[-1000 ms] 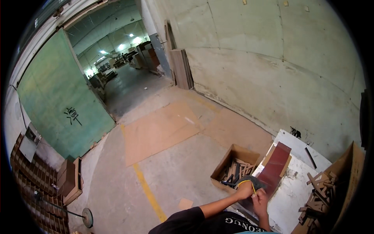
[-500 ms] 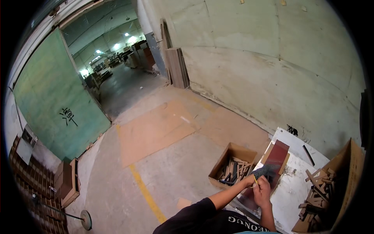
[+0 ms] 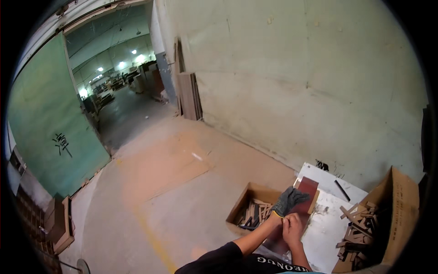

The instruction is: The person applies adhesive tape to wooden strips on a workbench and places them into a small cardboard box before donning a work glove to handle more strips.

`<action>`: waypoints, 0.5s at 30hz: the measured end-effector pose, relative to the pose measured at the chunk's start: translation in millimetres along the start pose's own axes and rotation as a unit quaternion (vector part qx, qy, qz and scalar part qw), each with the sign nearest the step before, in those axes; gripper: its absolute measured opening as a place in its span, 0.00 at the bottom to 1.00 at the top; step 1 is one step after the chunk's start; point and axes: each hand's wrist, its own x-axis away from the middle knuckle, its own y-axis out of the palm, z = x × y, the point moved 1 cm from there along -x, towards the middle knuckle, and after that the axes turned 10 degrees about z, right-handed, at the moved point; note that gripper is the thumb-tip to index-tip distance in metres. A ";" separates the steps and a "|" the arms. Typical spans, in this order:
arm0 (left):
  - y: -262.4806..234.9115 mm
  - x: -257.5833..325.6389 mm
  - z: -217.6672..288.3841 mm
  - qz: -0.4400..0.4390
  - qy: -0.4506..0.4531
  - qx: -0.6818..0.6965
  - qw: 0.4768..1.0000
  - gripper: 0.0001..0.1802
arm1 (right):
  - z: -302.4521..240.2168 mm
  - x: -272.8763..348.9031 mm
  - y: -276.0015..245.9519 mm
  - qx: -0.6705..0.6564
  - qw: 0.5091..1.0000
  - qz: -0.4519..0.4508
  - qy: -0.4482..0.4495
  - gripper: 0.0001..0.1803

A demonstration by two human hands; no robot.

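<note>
My left hand (image 3: 290, 201) wears a dark grey work glove with a yellow-edged cuff, its fingers stretched out to the right. It is over a dark red board (image 3: 308, 185) that lies on a white worktable (image 3: 327, 214). My bare right hand (image 3: 292, 228) is closed at the left wrist, pinching the glove (image 3: 282, 206) by its cuff. Beneath my hands and forearms, part of the red board is hidden.
Cardboard boxes with wooden strips flank the table: a smaller box (image 3: 237, 208) at left, a larger box (image 3: 404, 214) at right. A black strip (image 3: 342, 190) lies on the white surface. Planks (image 3: 188, 96) lean on the wall beside a doorway with a green door (image 3: 50, 118).
The gloved left hand has risen off the board and turned, its fingers now showing more plainly. My right hand stays at the cuff. The whole view has shifted.
</note>
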 end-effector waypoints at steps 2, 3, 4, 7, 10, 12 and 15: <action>7.6 -17.2 6.8 -0.008 0.030 0.038 0.999 0.16 | 10.7 -0.1 0.4 -0.004 0.999 -0.034 -0.019 0.03; 12.4 -25.2 14.5 -0.006 0.052 0.072 0.996 0.17 | 7.9 -5.1 3.8 -0.010 0.998 -0.052 -0.026 0.03; 15.7 -22.9 15.6 0.010 0.067 0.111 0.991 0.17 | 2.4 -3.2 4.8 -0.014 0.997 -0.073 -0.019 0.03; 58.4 -15.1 48.7 0.075 0.081 0.017 0.994 0.23 | -11.9 -20.7 9.2 -0.023 0.995 -0.098 -0.014 0.03; 95.8 -20.0 67.7 0.027 -0.031 0.037 0.998 0.40 | -28.8 -33.9 7.5 -0.038 0.990 -0.116 -0.063 0.05; 114.5 -24.5 54.4 -0.026 -0.105 0.081 0.991 0.41 | -29.4 -34.3 -1.2 -0.054 0.990 -0.132 0.024 0.08; 123.3 -15.9 53.7 -0.046 -0.203 0.155 0.966 0.44 | -34.9 -26.9 -2.8 -0.079 0.988 -0.133 0.026 0.07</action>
